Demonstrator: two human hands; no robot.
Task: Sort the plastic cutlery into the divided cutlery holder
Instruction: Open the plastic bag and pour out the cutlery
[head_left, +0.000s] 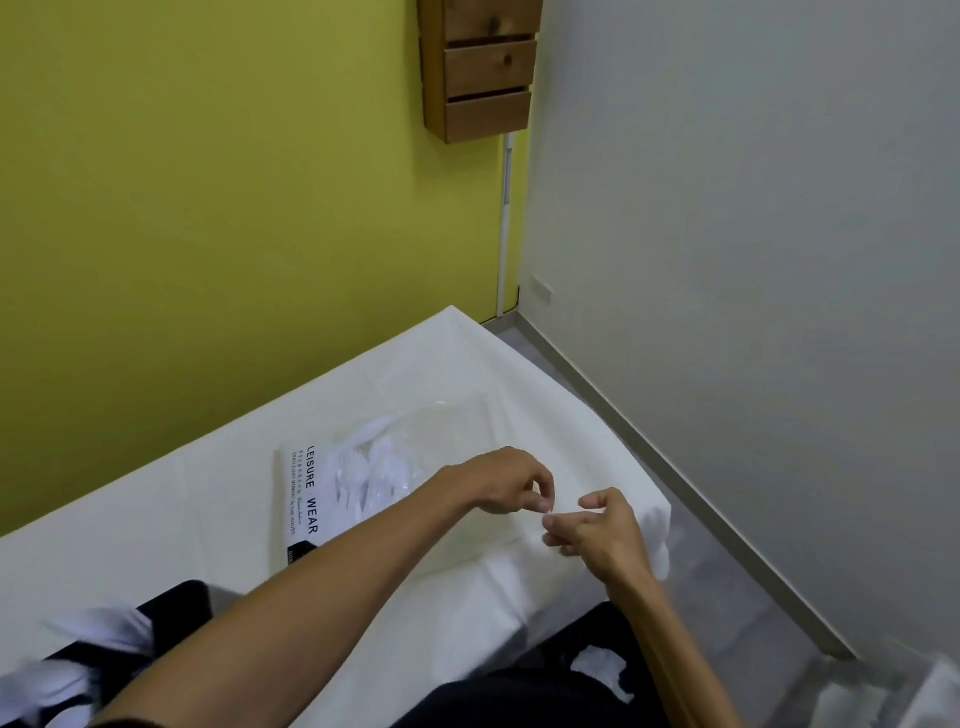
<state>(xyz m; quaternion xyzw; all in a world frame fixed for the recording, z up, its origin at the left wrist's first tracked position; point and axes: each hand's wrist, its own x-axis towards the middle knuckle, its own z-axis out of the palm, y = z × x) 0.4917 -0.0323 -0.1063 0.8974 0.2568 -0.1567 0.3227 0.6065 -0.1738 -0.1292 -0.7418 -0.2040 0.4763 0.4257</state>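
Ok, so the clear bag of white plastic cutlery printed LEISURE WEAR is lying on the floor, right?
Wrong surface. The head view shows the clear bag of white plastic cutlery, printed LEISURE WEAR, lying on the white table.

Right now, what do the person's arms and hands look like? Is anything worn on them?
The left hand and the right hand are bare: no glove, watch or bracelet is visible. The arms behind them are bare too, with no sleeve showing as far as the picture's lower edge. The fingers are too blurred to rule out a ring.
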